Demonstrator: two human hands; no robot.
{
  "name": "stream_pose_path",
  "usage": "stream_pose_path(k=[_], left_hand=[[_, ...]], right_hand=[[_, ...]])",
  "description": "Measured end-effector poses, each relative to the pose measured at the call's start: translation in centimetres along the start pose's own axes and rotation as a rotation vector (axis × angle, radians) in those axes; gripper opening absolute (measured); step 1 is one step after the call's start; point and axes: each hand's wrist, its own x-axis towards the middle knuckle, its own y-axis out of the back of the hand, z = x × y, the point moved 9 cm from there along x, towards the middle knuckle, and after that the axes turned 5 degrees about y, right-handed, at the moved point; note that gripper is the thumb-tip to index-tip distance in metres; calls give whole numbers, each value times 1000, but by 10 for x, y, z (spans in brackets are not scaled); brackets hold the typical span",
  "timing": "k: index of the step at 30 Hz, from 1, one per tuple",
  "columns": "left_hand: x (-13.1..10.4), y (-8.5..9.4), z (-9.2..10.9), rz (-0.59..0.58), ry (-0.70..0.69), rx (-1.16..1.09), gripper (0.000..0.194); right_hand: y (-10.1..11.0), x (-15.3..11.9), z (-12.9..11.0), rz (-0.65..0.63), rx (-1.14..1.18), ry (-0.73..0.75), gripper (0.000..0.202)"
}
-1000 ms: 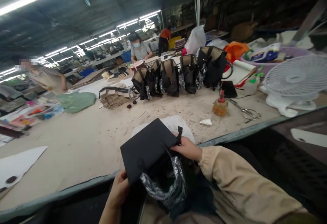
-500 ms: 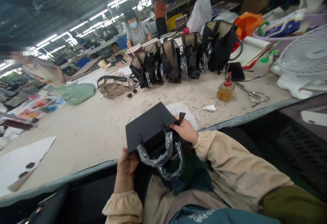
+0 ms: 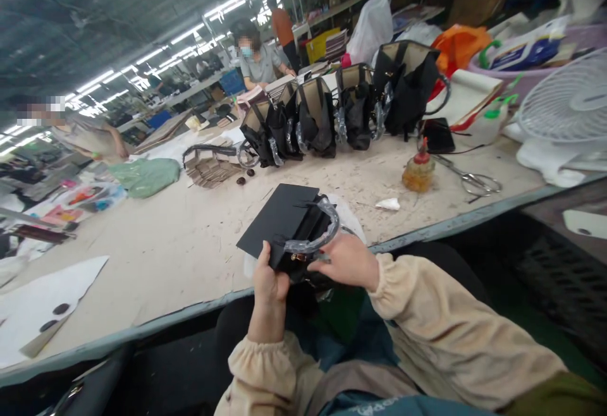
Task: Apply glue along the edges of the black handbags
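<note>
A black handbag (image 3: 279, 217) lies tilted at the table's front edge, its flat side facing up. Its looped handle (image 3: 310, 245) is wrapped in clear plastic, and a small gold-coloured metal fitting (image 3: 298, 256) shows beneath the loop. My left hand (image 3: 271, 283) grips the bag's near left edge, thumb on top and fingers hidden underneath. At the bag's right side, by the handle and the opening, my right hand (image 3: 348, 259) is closed on the bag; some of its fingertips are hidden behind the handle. White paper (image 3: 348, 217) sticks out from under the bag.
Several black bags (image 3: 317, 116) stand in a row farther back. To the right are a bottle of amber liquid (image 3: 418, 172), scissors (image 3: 478, 182) and a white fan (image 3: 569, 97). A green plastic bag (image 3: 147, 177) lies left, near a co-worker (image 3: 90, 134); another person (image 3: 260, 62) works behind.
The bag has turned, its handle swinging up from below the table edge onto the bag. My left hand has moved right and my right hand has come down toward the opening.
</note>
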Motion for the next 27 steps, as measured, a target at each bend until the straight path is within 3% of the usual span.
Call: stream_pose_path(k=[3, 7, 11, 14, 17, 23, 27], left_hand=[[0, -2, -12, -8, -44, 19, 19], [3, 9, -11, 21, -87, 38, 18], [5, 18, -3, 38, -62, 55, 16], [4, 20, 4, 46, -50, 79, 14], [3, 24, 16, 41, -13, 104, 15], [18, 48, 63, 30, 35, 221, 22], [27, 54, 76, 43, 60, 272, 26]], right_hand=[[-27, 1, -13, 0, 41, 44, 44], [-49, 6, -5, 12, 108, 35, 25], [-51, 9, -15, 21, 215, 228, 26], [-46, 9, -24, 31, 113, 309, 34], [-33, 15, -9, 35, 12, 178, 35], [13, 14, 65, 103, -127, -252, 39], [13, 9, 95, 90, -94, -384, 39]])
